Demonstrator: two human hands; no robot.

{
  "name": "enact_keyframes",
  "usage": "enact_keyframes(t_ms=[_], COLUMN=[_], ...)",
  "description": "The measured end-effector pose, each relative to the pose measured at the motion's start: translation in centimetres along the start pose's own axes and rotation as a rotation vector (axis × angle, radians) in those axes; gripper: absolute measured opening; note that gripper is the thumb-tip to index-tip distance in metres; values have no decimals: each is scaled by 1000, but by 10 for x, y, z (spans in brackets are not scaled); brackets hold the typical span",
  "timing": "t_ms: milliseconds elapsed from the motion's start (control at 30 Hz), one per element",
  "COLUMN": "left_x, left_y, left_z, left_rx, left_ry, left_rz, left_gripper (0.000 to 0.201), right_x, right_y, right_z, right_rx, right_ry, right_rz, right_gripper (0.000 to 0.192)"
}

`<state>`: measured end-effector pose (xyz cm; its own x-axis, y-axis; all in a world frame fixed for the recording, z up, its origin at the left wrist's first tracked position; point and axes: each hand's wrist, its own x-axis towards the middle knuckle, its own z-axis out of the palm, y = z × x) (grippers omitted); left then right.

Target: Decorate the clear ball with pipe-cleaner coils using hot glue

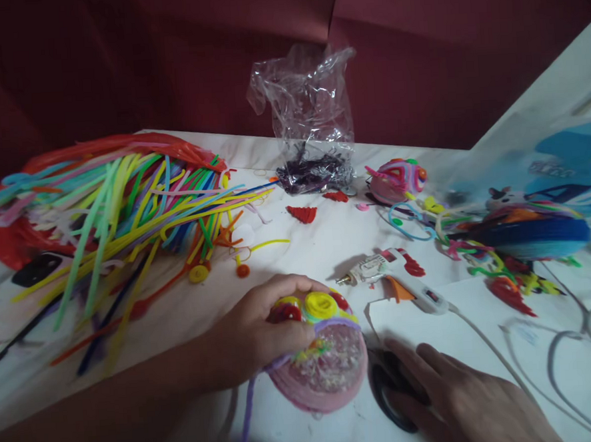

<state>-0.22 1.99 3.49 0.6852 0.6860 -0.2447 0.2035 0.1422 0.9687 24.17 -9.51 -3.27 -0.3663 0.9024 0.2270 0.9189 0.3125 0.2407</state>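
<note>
My left hand (276, 322) is closed around the upper edge of a round pink pipe-cleaner ornament (329, 372). A yellow coil (321, 306) and red pieces sit along the ornament's top, and its clear-looking middle holds shiny filling. A purple pipe cleaner (250, 410) runs across the ornament and hangs down past my left wrist. Just right of it, my right hand (450, 385) has its fingers on the black handles of a pair of scissors (386, 389); the blades are hard to make out. Beyond my right hand lies a white glue gun (414, 290) with an orange trigger.
Many coloured pipe cleaners (139, 204) spill from a red bag at left. A clear plastic bag (314, 126) with dark strands stands at the back. Another pink ornament (398, 178), a blue bundle (531, 233) and loose scraps lie right. The glue gun's cord (493, 349) crosses the table.
</note>
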Motion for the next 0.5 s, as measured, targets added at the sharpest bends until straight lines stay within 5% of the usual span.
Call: enact_keyframes(t_ms=[367,500], left_x=[4,5], left_y=[-7,-8], left_z=[-6,-6], left_rx=[-79,-98], left_ry=[-81,-100], left_rz=[7,7], left_gripper=[40,42], right_x=[-11,-8], right_y=[19,43], right_z=[7,2], right_rx=[59,35], right_ry=[-76,-1], right_rz=[-6,-9], right_gripper=[25,31])
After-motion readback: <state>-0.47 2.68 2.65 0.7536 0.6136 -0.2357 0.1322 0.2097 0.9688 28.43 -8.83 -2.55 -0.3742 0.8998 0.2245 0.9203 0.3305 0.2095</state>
